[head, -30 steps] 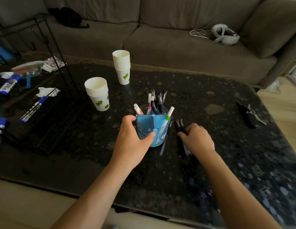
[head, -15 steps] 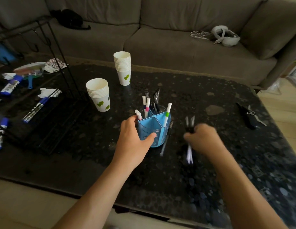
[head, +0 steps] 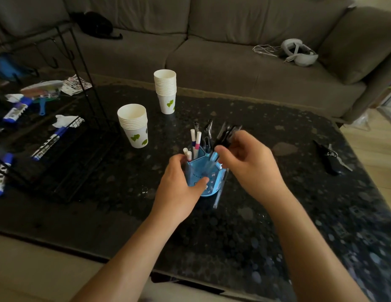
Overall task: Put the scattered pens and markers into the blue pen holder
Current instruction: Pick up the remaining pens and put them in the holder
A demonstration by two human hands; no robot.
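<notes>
While the left hand [head: 176, 184] clasps the blue pen holder [head: 203, 177], the right hand [head: 249, 162] pinches seemingly several blurred dark pens [head: 226, 136].

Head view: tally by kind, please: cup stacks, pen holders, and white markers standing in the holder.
Stacks of white paper cups with green hearts: 2
Blue plastic pen holder: 1
White markers standing in it: 4
Total: 7
Black pens in the right hand: too blurred to count.

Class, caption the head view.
Left hand steadies blue pen holder; right hand lowers dark pens in.
</notes>
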